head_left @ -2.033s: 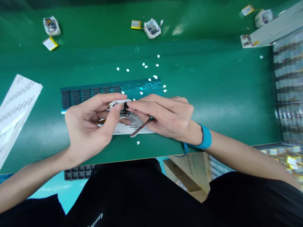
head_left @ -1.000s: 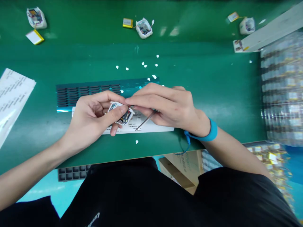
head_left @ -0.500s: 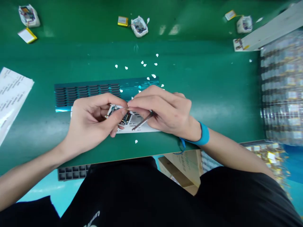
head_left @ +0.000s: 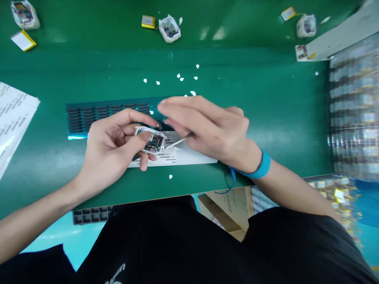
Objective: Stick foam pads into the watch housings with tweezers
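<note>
My left hand (head_left: pixel 108 152) is closed around a small white-cased device (head_left: pixel 154 142) with its circuit board facing up, the thumb lying over the board. A thin red wire (head_left: pixel 160 128) rises from the device's upper edge near my left index fingertip. To the right, my right hand (head_left: pixel 217 130) keeps slim metal tweezers (head_left: pixel 180 140) in its curled lower fingers, their tip near the device's right side. Its index finger and thumb are apart from the device. Beneath lies a white printed label sheet (head_left: pixel 189 156), partly hidden by both hands.
A strip of dark foam pieces (head_left: pixel 89 118) lies behind my left hand. Small white round stickers (head_left: pixel 158 83) are scattered on the green table (head_left: pixel 260 102). Along the back sit open white devices (head_left: pixel 169 29) with yellow-edged batteries (head_left: pixel 148 21). Stacked clear trays (head_left: pixel 352 110) stand at right.
My right fingertips have come away from the device's top corner and lifted slightly, leaving the red wire visible. The tweezers moved with that hand. My left hand stays around the device.
</note>
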A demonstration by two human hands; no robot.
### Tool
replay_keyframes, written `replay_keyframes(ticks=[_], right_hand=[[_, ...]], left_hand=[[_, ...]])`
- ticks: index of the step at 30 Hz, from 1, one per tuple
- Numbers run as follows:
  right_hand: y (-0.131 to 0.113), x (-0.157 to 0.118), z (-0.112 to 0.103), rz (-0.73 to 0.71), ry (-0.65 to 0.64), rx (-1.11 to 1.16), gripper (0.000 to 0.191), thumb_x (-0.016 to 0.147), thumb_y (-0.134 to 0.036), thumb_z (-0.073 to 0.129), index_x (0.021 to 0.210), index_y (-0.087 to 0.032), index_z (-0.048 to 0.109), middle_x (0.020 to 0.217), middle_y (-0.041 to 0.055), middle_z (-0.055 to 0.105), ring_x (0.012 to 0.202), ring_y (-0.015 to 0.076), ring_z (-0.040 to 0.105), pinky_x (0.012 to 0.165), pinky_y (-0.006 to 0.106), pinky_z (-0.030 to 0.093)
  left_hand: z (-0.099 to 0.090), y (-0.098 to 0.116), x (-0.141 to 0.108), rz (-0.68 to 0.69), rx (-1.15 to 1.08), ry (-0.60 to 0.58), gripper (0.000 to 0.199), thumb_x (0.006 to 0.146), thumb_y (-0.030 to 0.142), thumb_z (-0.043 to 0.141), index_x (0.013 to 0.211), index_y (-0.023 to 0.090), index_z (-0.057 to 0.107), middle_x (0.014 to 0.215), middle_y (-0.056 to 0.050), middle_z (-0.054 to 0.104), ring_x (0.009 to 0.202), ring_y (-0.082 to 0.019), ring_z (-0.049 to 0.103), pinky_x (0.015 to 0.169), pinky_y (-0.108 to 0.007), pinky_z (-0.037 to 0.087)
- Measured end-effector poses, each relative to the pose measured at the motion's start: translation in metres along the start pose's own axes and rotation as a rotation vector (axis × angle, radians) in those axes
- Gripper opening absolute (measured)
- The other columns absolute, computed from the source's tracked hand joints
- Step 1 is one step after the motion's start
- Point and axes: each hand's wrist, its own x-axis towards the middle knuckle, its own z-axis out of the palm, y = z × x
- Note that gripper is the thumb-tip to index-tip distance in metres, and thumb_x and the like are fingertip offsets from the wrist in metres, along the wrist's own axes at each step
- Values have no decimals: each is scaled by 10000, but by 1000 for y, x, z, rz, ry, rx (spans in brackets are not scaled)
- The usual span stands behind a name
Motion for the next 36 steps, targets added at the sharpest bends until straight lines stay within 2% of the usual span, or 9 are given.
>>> replay_keyframes(ticks=[4, 10, 15, 21, 24, 26, 30, 33, 36], right_hand=[[5, -1, -6, -145, -88, 27, 326, 1131, -112, 467, 1244, -233, 748, 1247, -38, 822, 822, 103, 798, 515, 251, 473], [1, 0, -7, -103, -133, 12, 419, 1153, -102, 383, 1206, -224, 781, 1168, -31, 841, 882, 102, 810, 597, 205, 565], [-14, -2, -2, -94, -77, 34, 343, 1121, -58, 417, 1162, -109, 753, 1099, 31, 848, 844, 118, 818, 550, 193, 583], [-20, -5, -8, -141, -136, 0, 354, 1077, -14, 402, 1307, 20, 669, 1263, 184, 800, 999, 213, 840, 638, 273, 671], [-21, -3, -7, -3, -127, 143, 317, 1105, -56, 443, 1283, -86, 703, 1215, 95, 830, 987, 152, 827, 673, 221, 640], [-21, 0, -4, 172, -106, 325, 222, 1119, -145, 533, 1188, -178, 742, 992, -12, 842, 770, 83, 768, 628, 184, 562], [-20, 7, 0, 359, -68, 666, 248, 1106, -294, 637, 899, -187, 722, 596, -93, 542, 500, 55, 436, 515, 224, 367], [-19, 10, 1, 446, -96, 783, 285, 1076, -357, 701, 854, -179, 675, 581, -101, 451, 502, 60, 367, 488, 246, 289], [-19, 11, 1, 533, -189, 886, 229, 1070, -370, 706, 953, -174, 683, 715, -57, 618, 544, 69, 462, 485, 230, 346]], left_hand=[[-1, 2, 0, -23, 60, -9, 118, 877, 125, 831, 916, 199, 748, 644, 39, 722, 369, -136, 643, 389, -232, 532], [4, 5, -1, 85, 245, 88, 102, 899, 99, 766, 905, 187, 715, 680, 21, 748, 453, -140, 708, 425, -219, 572], [13, -3, -7, 113, 242, 126, 112, 911, 92, 752, 905, 186, 691, 689, 31, 753, 481, -142, 725, 455, -217, 612], [16, -7, -13, 227, 306, 205, 145, 937, 156, 809, 882, 210, 686, 725, 33, 773, 550, -138, 745, 509, -222, 630], [12, -7, -11, 270, 343, 191, 184, 931, 196, 847, 852, 213, 681, 692, 42, 746, 496, -120, 704, 448, -211, 576], [11, -6, -11, 289, 337, 165, 203, 928, 201, 859, 842, 216, 675, 662, 50, 719, 473, -111, 682, 432, -207, 552], [10, -7, -11, 300, 297, 134, 177, 923, 154, 832, 847, 214, 684, 666, 52, 709, 472, -105, 684, 428, -198, 556], [11, -8, -11, 297, 290, 116, 163, 919, 133, 820, 873, 211, 685, 727, 42, 744, 511, -112, 714, 466, -208, 603], [10, -10, -11, 330, 295, 105, 204, 907, 146, 846, 870, 216, 659, 780, 38, 772, 549, -121, 736, 499, -224, 636]])
